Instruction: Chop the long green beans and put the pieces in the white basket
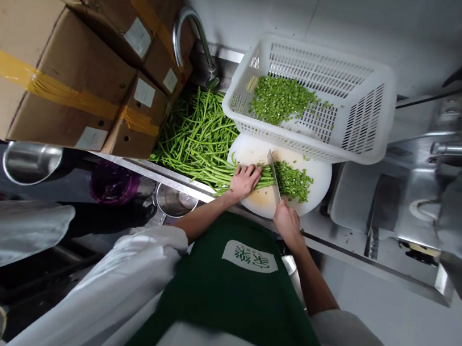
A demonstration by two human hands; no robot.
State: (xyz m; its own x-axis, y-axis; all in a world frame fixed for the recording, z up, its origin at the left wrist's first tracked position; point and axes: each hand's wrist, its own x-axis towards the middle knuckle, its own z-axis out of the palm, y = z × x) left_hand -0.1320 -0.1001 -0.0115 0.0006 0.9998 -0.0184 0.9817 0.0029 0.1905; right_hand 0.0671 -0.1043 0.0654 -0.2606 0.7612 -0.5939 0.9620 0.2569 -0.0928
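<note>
Left hand [245, 180] bent over a bundle of long green beans [202, 134] at the left edge of the white cutting board [320, 185]; fingers slightly apart, thumb mostly hidden, can't tell if it pinches or just presses. Right hand [287, 222] wrapped round a knife [274, 174] at the board's front edge, handle hidden in the fist, blade slanting back across the beans. Chopped pieces [296, 182] heap right of the blade. Uncut pile runs left off the board; what's under it is covered. White basket [304, 141] hides the board's rear edge, more cut bits inside toward its left end. Cardboard boxes [78, 65] cut off by frame at left, covering part of the metal counter [337, 231]. Purple item [111, 182] below the counter's front edge too dark to identify; metalware at far right blurred.
</note>
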